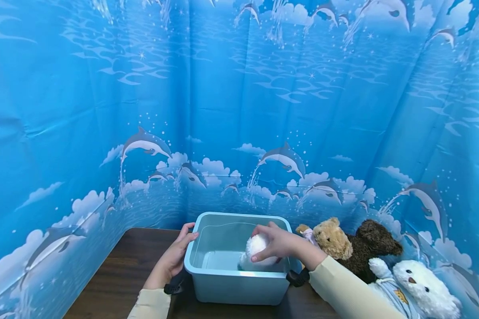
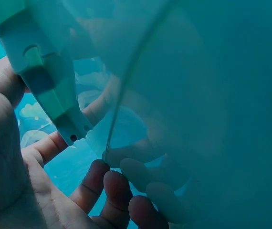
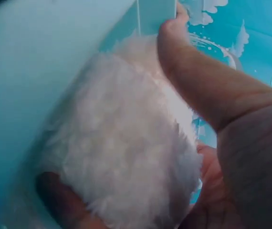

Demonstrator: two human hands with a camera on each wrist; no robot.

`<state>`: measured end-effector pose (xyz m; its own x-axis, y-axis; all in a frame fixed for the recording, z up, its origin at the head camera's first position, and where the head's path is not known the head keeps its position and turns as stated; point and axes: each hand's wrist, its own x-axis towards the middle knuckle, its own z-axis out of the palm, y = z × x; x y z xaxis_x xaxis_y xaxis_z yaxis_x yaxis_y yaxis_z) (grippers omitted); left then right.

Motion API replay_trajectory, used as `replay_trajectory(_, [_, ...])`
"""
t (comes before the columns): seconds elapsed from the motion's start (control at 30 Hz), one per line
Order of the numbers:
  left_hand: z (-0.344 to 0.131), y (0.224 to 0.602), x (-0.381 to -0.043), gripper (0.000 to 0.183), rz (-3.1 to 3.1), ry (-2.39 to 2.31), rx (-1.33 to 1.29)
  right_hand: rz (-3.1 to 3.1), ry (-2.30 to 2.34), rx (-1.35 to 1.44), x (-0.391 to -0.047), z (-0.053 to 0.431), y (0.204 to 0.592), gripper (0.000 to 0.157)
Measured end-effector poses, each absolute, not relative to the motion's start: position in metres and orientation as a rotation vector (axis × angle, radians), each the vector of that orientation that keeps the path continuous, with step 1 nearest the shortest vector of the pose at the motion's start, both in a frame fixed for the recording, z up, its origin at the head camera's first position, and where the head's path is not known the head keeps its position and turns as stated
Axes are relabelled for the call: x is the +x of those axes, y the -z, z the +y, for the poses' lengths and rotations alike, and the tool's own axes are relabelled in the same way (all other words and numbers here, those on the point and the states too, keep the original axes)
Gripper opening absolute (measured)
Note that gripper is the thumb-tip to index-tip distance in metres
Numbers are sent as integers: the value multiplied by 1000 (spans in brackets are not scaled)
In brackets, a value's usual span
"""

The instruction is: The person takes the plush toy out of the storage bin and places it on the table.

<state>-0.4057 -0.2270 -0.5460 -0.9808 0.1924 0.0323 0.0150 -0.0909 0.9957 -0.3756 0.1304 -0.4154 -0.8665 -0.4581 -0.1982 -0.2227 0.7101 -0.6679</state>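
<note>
A light blue plastic storage bin stands on the dark wooden table. My left hand holds its left rim, thumb at the top edge; in the left wrist view, fingertips touch the outer wall. Inside the bin's right half, my right hand grips a white fluffy plush toy. The right wrist view shows the thumb on one side of the white fur and fingers on the other. Much of this toy is hidden by the hand and the bin's front wall.
Right of the bin lie a light brown teddy bear, a dark brown plush toy and a white plush bear in a blue shirt. Blue dolphin-print curtain hangs behind the table and along its sides.
</note>
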Motion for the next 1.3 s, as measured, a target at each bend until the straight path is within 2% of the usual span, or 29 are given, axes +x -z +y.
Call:
replay_trajectory(0.43, [-225,547,-406,49,2021,-2222,217,2820,626,-590,-374,128,413,63])
replay_trajectory(0.63, [-225,549,-405,50,2027,-2207,217,2930,590,-617,-368,136,405,78])
replay_trajectory(0.87, [-224,548,-406,49,2029,-2215,215,3121,614,-599,-353,153,389,72])
replay_trajectory(1.1, [-226,546,-407,49,2019,-2226,223,3167,569,-681,-342,166,391,58])
replay_trajectory(1.3, [-227,547,-407,49,2030,-2213,226,3128,595,-785,-339,173,399,69])
